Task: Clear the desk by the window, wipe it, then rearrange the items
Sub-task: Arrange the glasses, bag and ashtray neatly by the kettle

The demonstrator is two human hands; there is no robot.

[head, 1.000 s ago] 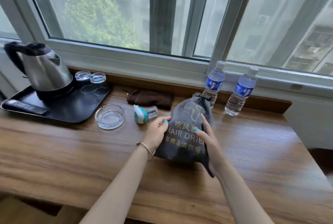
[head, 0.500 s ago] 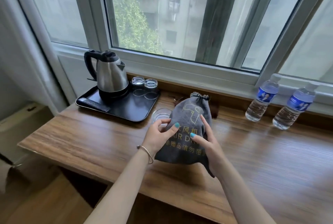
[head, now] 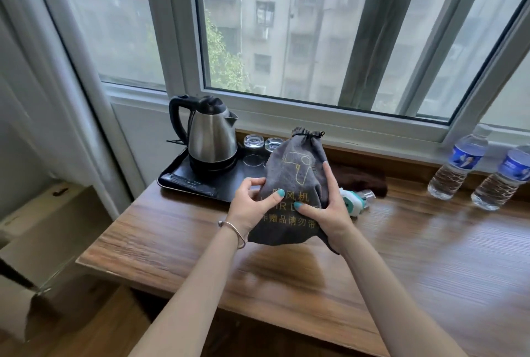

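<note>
Wooden desk [head: 430,256] under both forearms. Black tray [head: 229,181] with kettle [head: 210,133] beyond left hand. Grey hair-dryer bag [head: 295,173] upright between hands, lifted above desk. Left hand [head: 249,207] grips bag's left side, thumb on front. Right hand [head: 327,213] grips right side, fingers up along edge. Two water bottles [head: 456,167] far right of right hand.

A cardboard box [head: 43,230] sits left of the desk, under the window [head: 301,26].
</note>
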